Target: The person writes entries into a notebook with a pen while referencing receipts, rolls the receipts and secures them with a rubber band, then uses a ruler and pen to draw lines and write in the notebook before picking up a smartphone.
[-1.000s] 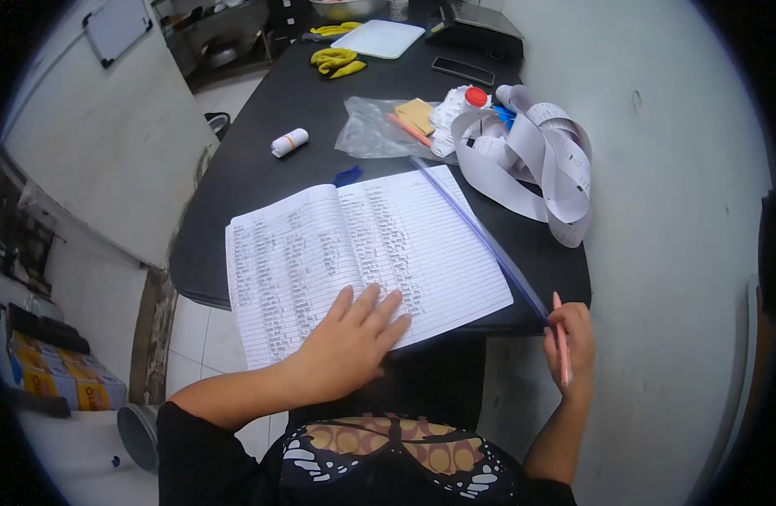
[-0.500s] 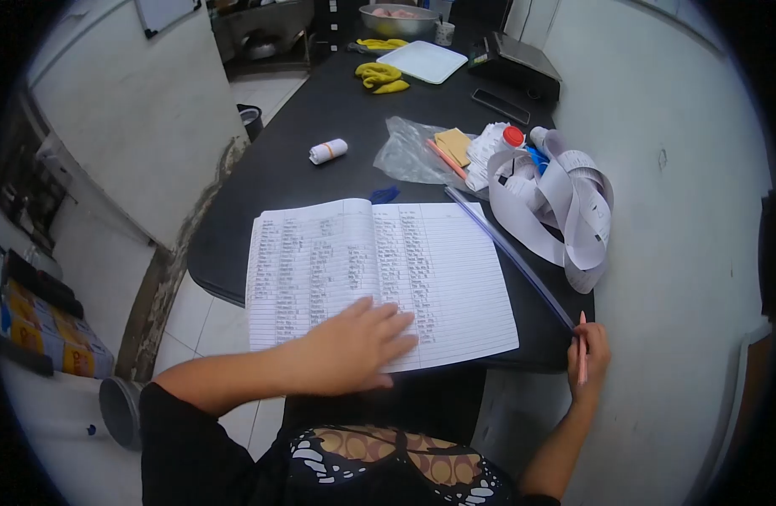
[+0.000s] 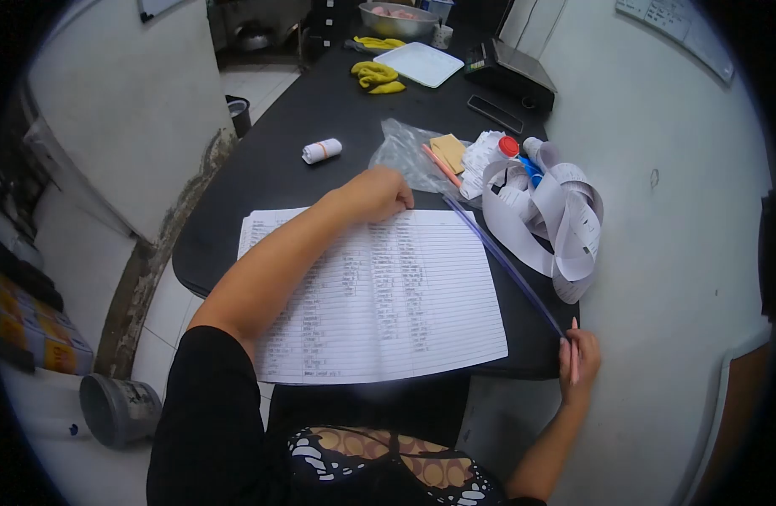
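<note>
An open lined notebook (image 3: 455,287), with columns of handwriting, lies at the near end of the dark table. My left hand (image 3: 375,194) is at its top edge near the spine, fingers curled under; whatever they hold is hidden. My left forearm crosses the left page. Beside the table's right corner, my right hand (image 3: 582,363) grips a pink pen (image 3: 575,363). A long blue-violet strip, perhaps a ruler (image 3: 514,271), slants along the right page, its near end at my right fingers. I cannot tell whether they grip it too.
Coiled paper receipt rolls (image 3: 573,211), a clear plastic bag (image 3: 405,160) and a small banded paper roll (image 3: 322,151) lie beyond the notebook. Farther back are a phone (image 3: 495,114), a scale (image 3: 514,72), a white tray (image 3: 420,64) and yellow gloves (image 3: 376,76). A wall borders the right.
My left hand has moved from the lower middle of the notebook up to its top edge, and its fingers have curled. The small dark-blue item there is now covered. My right hand still holds the pen.
</note>
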`<state>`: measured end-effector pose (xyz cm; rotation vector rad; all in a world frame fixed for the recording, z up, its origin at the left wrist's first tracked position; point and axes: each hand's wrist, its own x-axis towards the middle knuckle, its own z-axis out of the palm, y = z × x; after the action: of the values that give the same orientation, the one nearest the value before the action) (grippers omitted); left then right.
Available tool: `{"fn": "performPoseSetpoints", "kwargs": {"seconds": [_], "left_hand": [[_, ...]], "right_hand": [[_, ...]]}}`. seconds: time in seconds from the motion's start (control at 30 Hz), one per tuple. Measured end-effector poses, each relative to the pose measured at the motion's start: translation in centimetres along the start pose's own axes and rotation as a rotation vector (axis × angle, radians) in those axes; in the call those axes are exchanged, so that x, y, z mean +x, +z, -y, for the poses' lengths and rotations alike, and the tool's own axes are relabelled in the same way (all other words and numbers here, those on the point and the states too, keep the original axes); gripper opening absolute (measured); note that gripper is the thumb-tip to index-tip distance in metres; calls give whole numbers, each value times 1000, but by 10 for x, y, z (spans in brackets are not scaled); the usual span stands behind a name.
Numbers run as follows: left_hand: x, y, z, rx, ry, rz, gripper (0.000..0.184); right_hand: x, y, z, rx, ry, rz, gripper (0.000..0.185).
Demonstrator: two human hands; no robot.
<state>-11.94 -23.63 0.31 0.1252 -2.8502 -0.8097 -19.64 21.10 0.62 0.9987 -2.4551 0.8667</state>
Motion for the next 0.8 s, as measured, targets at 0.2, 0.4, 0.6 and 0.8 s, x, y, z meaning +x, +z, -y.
{"fn": "performPoseSetpoints", "kwargs": {"seconds": [0.2,0.4,0.6,0.8], "left_hand": [[0,11,10,-90,8,-35,13],[-6,13,11,-75,63,-100,12],[-5,10,12,-99,35,-48,13],[-4,9,20,-212,14,8,13]], "right_hand": [[44,36,43,986,382,-115,12],[127,134,94,1341,432,333,19],[169,206,131,1340,470,468,19],[166,220,119,1274,371,443,20]]}}
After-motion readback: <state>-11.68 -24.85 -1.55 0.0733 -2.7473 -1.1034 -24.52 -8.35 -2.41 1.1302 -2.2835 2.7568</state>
